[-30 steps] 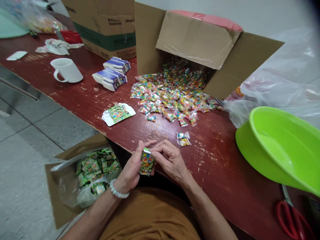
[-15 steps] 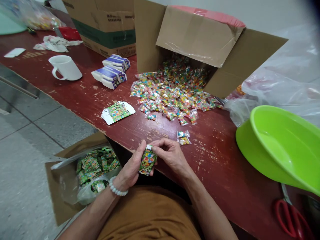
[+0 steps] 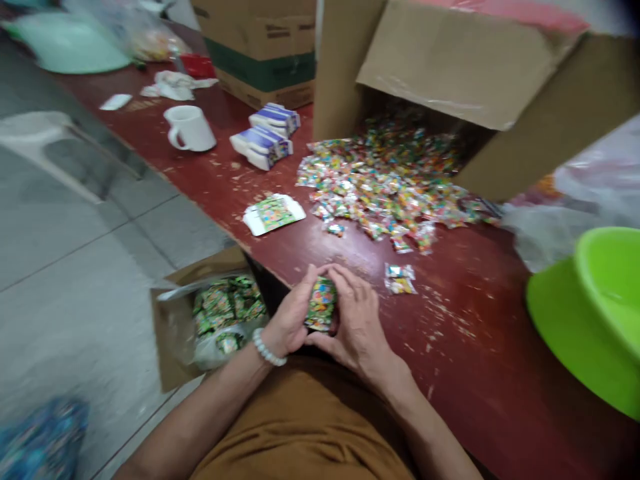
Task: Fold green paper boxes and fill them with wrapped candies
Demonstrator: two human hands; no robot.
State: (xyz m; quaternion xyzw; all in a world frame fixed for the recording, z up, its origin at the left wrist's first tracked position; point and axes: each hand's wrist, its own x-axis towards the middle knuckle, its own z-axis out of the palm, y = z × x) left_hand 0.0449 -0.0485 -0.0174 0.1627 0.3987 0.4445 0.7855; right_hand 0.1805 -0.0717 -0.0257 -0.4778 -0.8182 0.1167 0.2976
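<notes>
A small green printed candy box (image 3: 321, 303) is upright between my two hands at the table's front edge. My left hand (image 3: 293, 313) grips its left side. My right hand (image 3: 357, 313) curls round the right side, fingertips at the top edge and thumb near the bottom. Two small candy packets (image 3: 400, 279) lie to the right of the hands. Flat green and white cartons (image 3: 275, 213) rest in a stack to the left. Beyond, a heap of clear candy packets (image 3: 370, 193) spills from a large cardboard box (image 3: 440, 73) lying open toward me.
On the floor at left, an open carton (image 3: 165, 347) holds several filled green boxes (image 3: 227, 303). A white mug (image 3: 190, 130) and bundles of purple and white cartons (image 3: 265, 143) stand farther back. A bright green basin (image 3: 565, 320) sits at right, and a white stool (image 3: 45, 130) far left.
My right hand has gone from pinching the box's top flap to wrapping round its right side; the white flap no longer shows. The view has swung left.
</notes>
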